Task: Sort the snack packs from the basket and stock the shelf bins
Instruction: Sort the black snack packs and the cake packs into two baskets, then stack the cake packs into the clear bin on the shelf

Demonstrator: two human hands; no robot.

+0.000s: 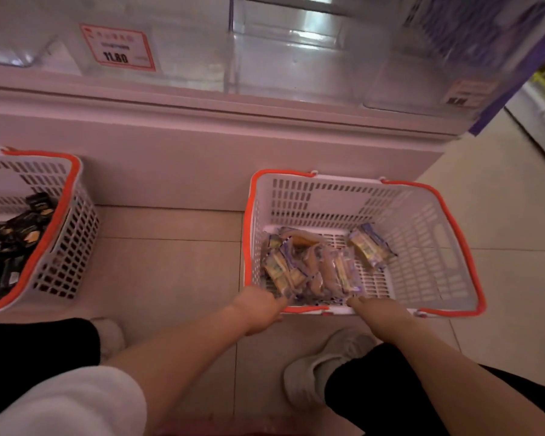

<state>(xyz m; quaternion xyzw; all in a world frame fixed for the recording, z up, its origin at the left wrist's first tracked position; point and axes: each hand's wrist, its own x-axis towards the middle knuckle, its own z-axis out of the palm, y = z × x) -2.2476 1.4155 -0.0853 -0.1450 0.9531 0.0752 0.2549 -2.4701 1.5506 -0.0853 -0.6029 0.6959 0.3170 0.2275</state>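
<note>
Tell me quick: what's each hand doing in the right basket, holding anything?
Left hand: reaching into the snack packs, fingers hidden; grip cannot be told.
Right hand: at the near rim, fingers hidden; cannot be told.

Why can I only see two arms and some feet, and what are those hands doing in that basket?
The camera sits on a person's head and looks down, so you see what they see: their own arms, knees and a pale shoe. There is no machine here, only a person.

Both hands reach into the white basket with orange handles on the floor. The left hand and right hand are at its near edge, beside a pile of yellow and purple snack packs. The fingers are hidden, so I cannot tell if they hold a pack.

Another basket on the left holds black packs. Above are clear shelf bins and a red price tag.
</note>
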